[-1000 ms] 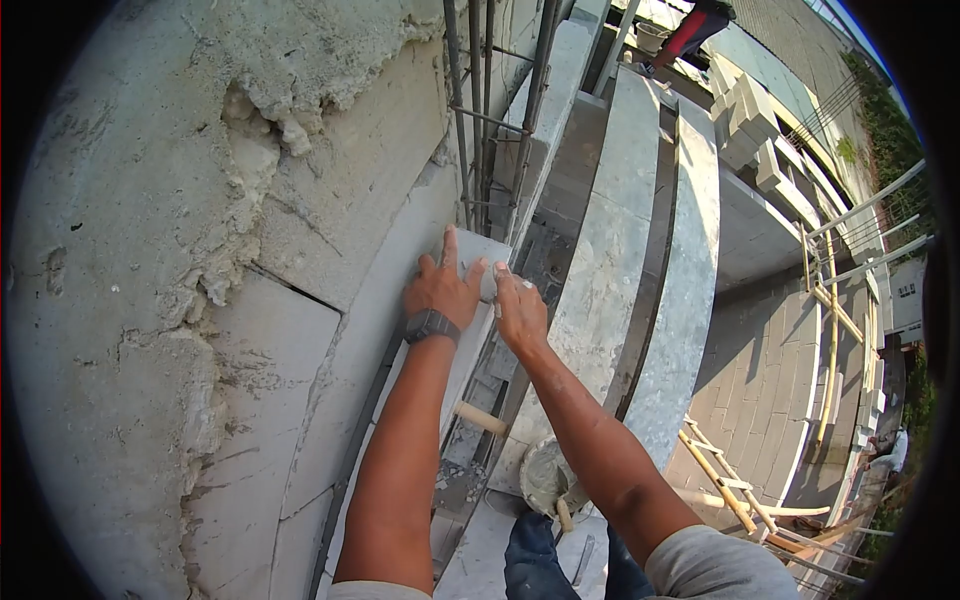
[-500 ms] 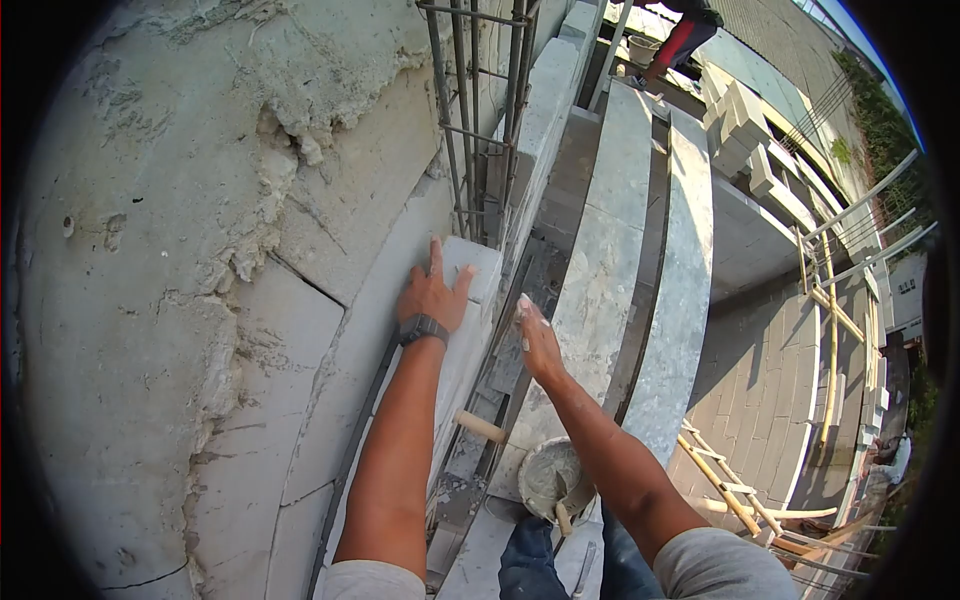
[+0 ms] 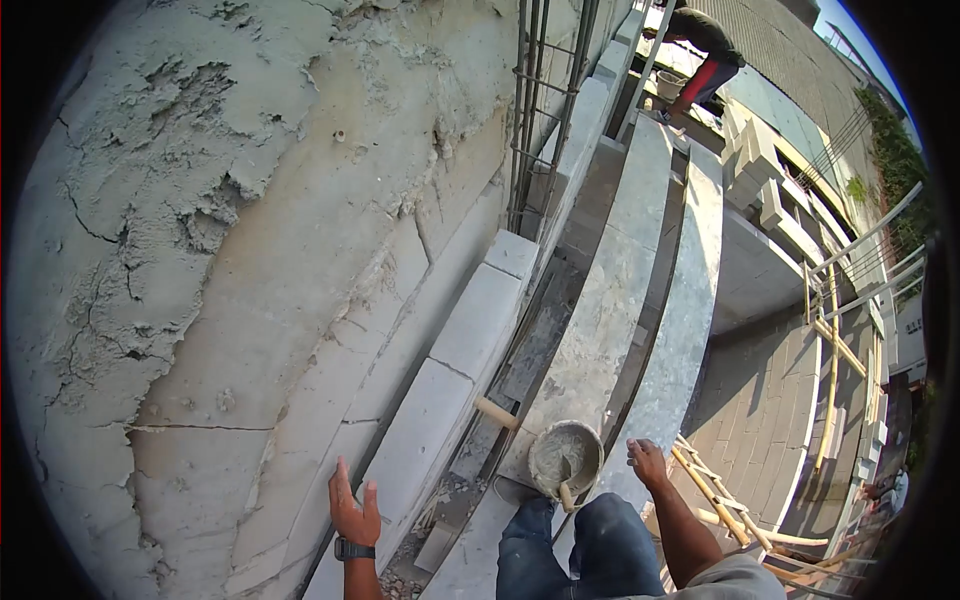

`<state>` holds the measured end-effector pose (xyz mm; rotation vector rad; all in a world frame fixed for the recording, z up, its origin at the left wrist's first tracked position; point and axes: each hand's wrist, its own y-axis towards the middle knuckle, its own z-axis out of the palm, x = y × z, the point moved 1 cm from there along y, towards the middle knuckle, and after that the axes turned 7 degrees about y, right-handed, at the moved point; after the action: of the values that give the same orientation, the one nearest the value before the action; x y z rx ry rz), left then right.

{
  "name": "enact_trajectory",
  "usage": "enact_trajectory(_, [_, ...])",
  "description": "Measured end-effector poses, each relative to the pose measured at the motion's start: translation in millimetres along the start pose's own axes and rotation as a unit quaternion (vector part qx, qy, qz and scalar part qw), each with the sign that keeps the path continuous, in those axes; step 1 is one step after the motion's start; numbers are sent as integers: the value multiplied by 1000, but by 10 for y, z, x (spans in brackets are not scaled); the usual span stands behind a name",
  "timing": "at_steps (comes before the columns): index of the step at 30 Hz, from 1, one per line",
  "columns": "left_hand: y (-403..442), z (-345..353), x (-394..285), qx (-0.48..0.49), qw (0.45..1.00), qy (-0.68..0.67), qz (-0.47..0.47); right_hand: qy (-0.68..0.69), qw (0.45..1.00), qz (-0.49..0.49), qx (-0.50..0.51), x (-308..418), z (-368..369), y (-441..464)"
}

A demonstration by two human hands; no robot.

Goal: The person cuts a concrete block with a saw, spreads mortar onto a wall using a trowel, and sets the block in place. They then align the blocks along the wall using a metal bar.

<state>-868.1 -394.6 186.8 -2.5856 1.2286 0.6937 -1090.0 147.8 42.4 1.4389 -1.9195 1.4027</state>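
My left hand (image 3: 355,510) is open, thumb apart from the fingers, at the left edge of a row of pale blocks (image 3: 415,410). Whether it touches a block I cannot tell. Seams cross the top of this row, and a short block (image 3: 512,254) ends it near upright steel bars. To the right, my right hand (image 3: 648,462) hangs in the air with slightly bent fingers and nothing visible in it. Between my hands stands a bucket (image 3: 599,465) of wet grey mortar (image 3: 553,458), with a trowel (image 3: 567,495) resting in it.
A rough plastered wall (image 3: 270,330) rises at left. The rebar cage (image 3: 545,110) stands beyond the blocks. Long planks (image 3: 625,250) run ahead, with a drop and a bamboo ladder (image 3: 715,490) at right. A wooden stick (image 3: 497,413) juts out. Another person (image 3: 710,75) bends over far ahead.
Both hands have come off the end block area. My left hand has drawn back along the row toward me; my right hand has moved right and back, past the bucket. The view has shifted.
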Motion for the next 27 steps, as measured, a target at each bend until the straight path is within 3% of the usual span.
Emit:
enact_trajectory(2, [-627, -231, 428, -25, 997, 50, -62, -113, 982, -124, 89, 234, 172, 164])
enact_trajectory(4, [-1191, -396, 884, -21, 983, 120, -141, -145, 965, -182, 116, 455, 474, 257])
enact_trajectory(7, [-1997, -341, 1524, 15, 928, 266, -262, -247, 896, -323, 180, 779, 915, 363])
enact_trajectory(9, [-2222, -431, 1567, 82, 916, 208, -334, -183, 915, -270, 236, 1361, 1176, -23])
enact_trajectory(10, [-2315, -451, 1583, 70, 924, 181, -331, -160, 922, -231, 266, 1553, 1288, -279])
enact_trajectory(11, [-2385, -438, 1609, 79, 923, 197, -321, -101, 919, -264, 275, 1297, 1461, -161])
enact_trajectory(15, [-2531, -517, 1590, 89, 925, 141, -341, -69, 904, -195, 375, 1008, 1853, -709])
enact_trajectory(16, [-2567, -542, 1590, 82, 928, 119, -342, -230, 825, -352, 378, 1121, 1924, -1071])
enact_trajectory(17, [-2619, -485, 1667, 71, 933, 120, -331, -247, 753, -459, 402, 843, 2051, -1095])
enact_trajectory(20, [-2709, -588, 1721, 52, 942, 76, -323, -268, 674, -519, 451, 385, 2362, -1486])
enact_trajectory(23, [-3031, -736, 1558, -79, 943, 48, -321, -330, 467, -632, 524, 511, 2619, -2149])
enact_trajectory(26, [-3707, -726, 1492, -167, 925, -28, -340, -268, 526, -514, 623, 329, 2968, -2349])
enact_trajectory(27, [-4007, -720, 1498, -187, 915, -58, -353, -279, 406, -643, 587, 460, 3103, -2482])
